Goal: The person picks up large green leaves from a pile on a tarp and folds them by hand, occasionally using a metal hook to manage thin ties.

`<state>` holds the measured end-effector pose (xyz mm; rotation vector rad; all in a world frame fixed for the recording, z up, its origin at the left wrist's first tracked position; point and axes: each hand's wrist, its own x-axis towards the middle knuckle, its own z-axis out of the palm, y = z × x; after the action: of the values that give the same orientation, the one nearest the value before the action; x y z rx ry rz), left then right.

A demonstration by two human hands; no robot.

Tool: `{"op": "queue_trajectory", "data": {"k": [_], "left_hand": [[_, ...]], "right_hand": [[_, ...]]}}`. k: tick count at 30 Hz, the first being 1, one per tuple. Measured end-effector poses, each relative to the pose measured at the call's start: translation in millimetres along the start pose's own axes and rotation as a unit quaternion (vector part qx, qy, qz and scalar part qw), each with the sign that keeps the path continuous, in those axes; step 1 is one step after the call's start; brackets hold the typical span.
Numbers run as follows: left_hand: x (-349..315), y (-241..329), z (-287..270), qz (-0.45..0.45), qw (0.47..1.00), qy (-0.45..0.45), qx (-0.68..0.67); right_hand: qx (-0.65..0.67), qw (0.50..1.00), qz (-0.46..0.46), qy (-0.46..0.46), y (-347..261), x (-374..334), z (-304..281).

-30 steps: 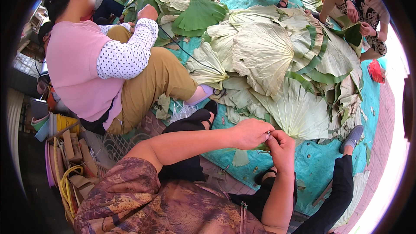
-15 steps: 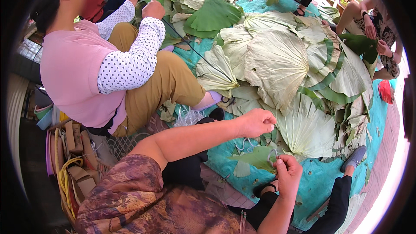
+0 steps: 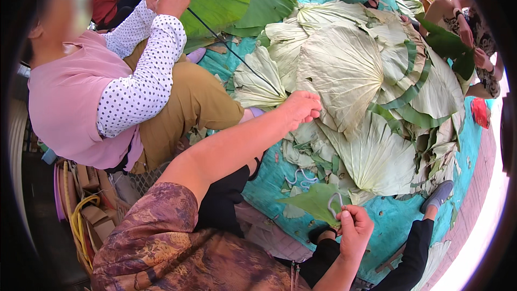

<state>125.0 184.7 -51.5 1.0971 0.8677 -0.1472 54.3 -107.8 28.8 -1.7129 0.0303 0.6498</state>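
Observation:
My left hand (image 3: 300, 111) is stretched out over the leaf pile, its fingers curled together; anything in them is too thin or hidden to make out. Lower and to the right, my right hand (image 3: 355, 231) pinches a pale grey cord (image 3: 332, 202) between thumb and forefinger, and the cord bends up in a loop. Just behind that loop is a green leaf piece (image 3: 309, 200); whether my fingers also grip it I cannot tell. Farther off, the large pale dried leaves (image 3: 339, 75) overlap in a broad heap.
At left sits a co-worker in a pink vest (image 3: 70, 102), hands at a big green leaf (image 3: 218, 2) with a long dark stalk. Another person's hands (image 3: 479, 56) hold a green leaf at right. White cord (image 3: 301, 178) lies on the teal sheet (image 3: 274, 183). Cardboard boxes (image 3: 99, 218) stand lower left.
My left hand has moved left and up, away from my right hand. My right hand has lowered slightly with the cord. The co-worker at left has raised a large green leaf.

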Motion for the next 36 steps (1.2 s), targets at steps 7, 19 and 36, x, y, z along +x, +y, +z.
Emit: {"op": "queue_trajectory", "data": {"k": [7,19,36], "left_hand": [[124.4,19.0,-53.0,0.055,0.986,0.157,0.032],[277.1,45.0,-170.7,0.049,0.926,0.37,-0.058],[368.5,94.3,-274.1,0.04,0.872,0.454,-0.179]], "right_hand": [[0.05,0.991,0.028,0.117,15.8,19.4,-12.0],[0.033,0.945,0.24,0.22,14.7,120.3,-19.6],[-0.534,0.844,-0.044,0.033,31.3,448.0,83.3]]}}
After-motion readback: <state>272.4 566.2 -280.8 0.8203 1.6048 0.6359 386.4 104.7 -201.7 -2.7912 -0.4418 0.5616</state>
